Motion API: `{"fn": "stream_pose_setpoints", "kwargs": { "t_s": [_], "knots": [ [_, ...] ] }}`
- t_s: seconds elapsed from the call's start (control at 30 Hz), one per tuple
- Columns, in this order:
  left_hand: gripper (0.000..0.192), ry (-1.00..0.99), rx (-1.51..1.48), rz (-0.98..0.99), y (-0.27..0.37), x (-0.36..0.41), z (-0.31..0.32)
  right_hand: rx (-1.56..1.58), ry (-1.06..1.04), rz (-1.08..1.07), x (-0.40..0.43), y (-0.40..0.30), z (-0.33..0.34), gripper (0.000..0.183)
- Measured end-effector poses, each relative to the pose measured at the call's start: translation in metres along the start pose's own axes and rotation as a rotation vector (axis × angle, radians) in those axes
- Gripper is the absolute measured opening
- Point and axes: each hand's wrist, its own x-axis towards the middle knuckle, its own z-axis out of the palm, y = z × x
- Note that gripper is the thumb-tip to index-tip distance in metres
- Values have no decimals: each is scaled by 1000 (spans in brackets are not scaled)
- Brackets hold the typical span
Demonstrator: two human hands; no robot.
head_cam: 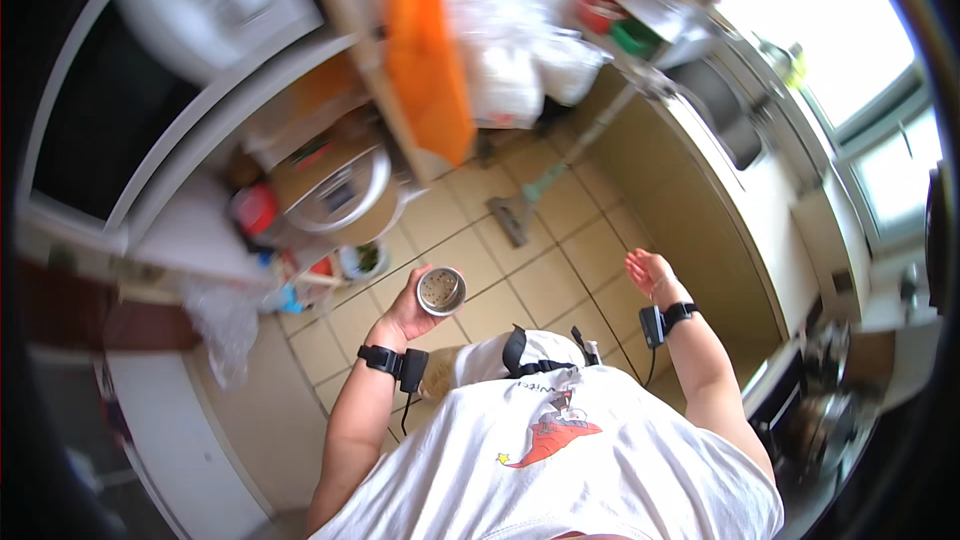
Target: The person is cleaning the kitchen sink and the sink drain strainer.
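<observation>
My left hand (411, 313) is closed around a round metal cup or strainer (441, 291), held upright over the tiled floor. Small dark dots, maybe holes or specks, show inside it. On the other side, my right hand (649, 271) hangs in the air beside the counter front, its fingers loosely apart and nothing in it. Each wrist wears a black strap with a small box and a cable.
A green-handled floor mop or squeegee (514, 219) stands against the counter (750, 217) with its sink (720, 109). White plastic bags (502, 67) and an orange cloth or bag (427, 52) hang ahead. A small tub with greens (365, 258) sits at the left.
</observation>
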Motion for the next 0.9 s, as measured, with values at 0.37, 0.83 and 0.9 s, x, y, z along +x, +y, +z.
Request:
{"fn": "stream_pose_setpoints", "kwargs": {
  "t_s": [0.37,0.83,0.9],
  "knots": [
    [51,3,181,-263,33,284,198,277,150,-27,8,-123,-97,30],
    [48,-226,227,-376,44,652,378,225,170,-327,65,-345,-110,33],
    [39,-253,252,-392,37,686,404,174,202,-351,78,-376,-111,34]
  ]
}}
